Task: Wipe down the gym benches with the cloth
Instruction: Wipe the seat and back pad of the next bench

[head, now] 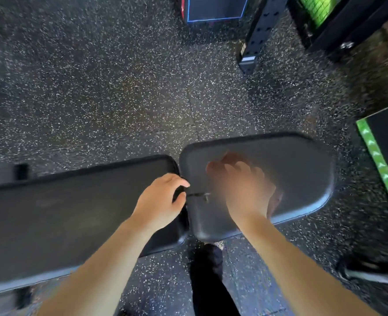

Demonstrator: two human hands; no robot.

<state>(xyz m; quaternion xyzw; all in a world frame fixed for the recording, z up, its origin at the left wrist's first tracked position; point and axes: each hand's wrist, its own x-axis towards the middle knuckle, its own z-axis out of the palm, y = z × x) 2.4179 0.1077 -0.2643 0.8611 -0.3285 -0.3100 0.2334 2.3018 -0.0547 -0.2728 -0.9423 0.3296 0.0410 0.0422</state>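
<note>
Cloth isn't visible; blurred right hand (241, 190), grip unclear, on the lower-right bench pad (298, 179); left hand (161, 201) curled empty at the gap. Use overlapping strokes.

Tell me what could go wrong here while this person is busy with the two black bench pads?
1. The left hand curls its fingers at the gap between the long pad and the seat pad; if a pad shifts, they might get pinched.
2. The right hand is blurred over the seat pad and no cloth is visible, so the wipe may be missed.
3. A black foot stands right under the pads, close to the frame, so it may trip.
</note>
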